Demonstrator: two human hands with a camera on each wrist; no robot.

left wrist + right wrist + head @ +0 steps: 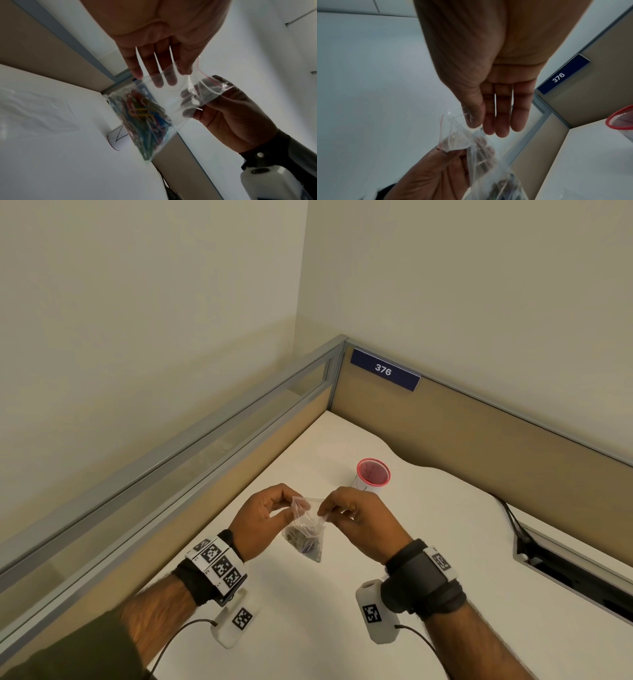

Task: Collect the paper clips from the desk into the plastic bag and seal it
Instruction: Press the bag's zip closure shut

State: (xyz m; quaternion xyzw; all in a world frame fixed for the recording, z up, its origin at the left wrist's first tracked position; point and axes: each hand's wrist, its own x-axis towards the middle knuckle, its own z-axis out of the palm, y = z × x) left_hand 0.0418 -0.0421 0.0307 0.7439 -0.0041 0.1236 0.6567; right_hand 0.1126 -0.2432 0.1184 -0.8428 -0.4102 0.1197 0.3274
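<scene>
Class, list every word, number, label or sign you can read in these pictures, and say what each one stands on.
"376": white digits on the dark blue nameplate fixed to the top of the cubicle partition in the corner.
Black handwritten mark on the white side of the red-rimmed cup: too unclear to read.
Black-and-white square code tags on the wrist bands and camera housings: patterns only, no readable text.

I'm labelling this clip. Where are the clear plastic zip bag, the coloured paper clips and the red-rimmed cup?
clear plastic zip bag (173, 97), left wrist view, bare middle panel.
coloured paper clips (144, 116), left wrist view, middle of the bunch.
red-rimmed cup (373, 461), head view, far rim.
</scene>
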